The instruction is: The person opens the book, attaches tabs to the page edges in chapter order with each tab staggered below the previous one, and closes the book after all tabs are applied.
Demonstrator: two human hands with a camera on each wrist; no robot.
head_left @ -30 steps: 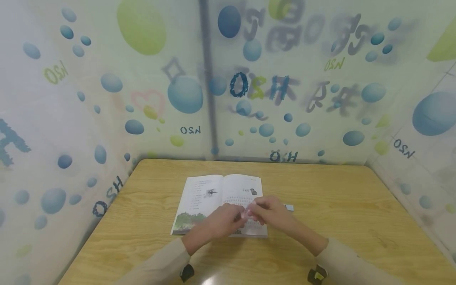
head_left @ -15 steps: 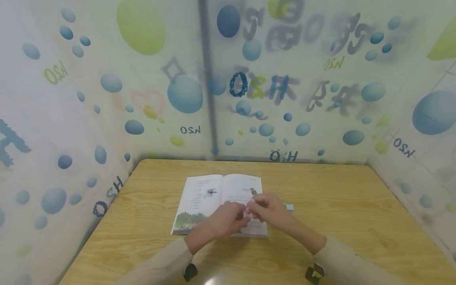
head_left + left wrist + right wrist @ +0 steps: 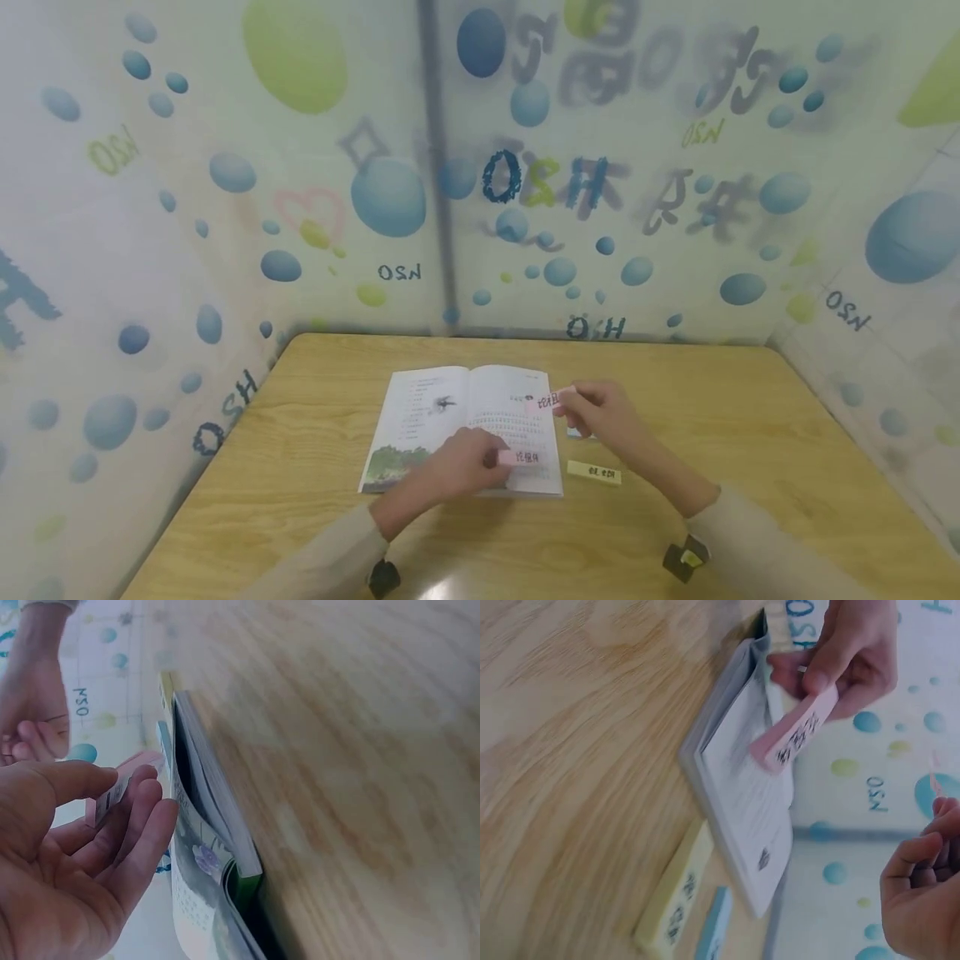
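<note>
My left hand (image 3: 467,462) pinches a pink sticky note pad (image 3: 519,458) with dark handwriting, low above the right page of an open book (image 3: 429,396). The same pad (image 3: 799,735) appears clearly in the right wrist view. Farther back and to the right, my right hand (image 3: 606,417) pinches a single pink sticky note (image 3: 546,401) with similar writing, above the book's right edge. A gap separates the two hands. In the left wrist view, thumb and fingers of the left hand (image 3: 82,847) grip the pad (image 3: 109,795) by its end.
A yellow sticky note pad (image 3: 595,472) with handwriting lies on the wooden table (image 3: 712,433), right of the book. Beside it is a blue pad (image 3: 715,926), partly behind the right hand in the head view. A curtain (image 3: 645,192) with bubble prints stands behind the table.
The hands were close together over the book. My right hand has moved back and to the right with the pink note, now apart from the pad. The yellow pad has come into sight.
</note>
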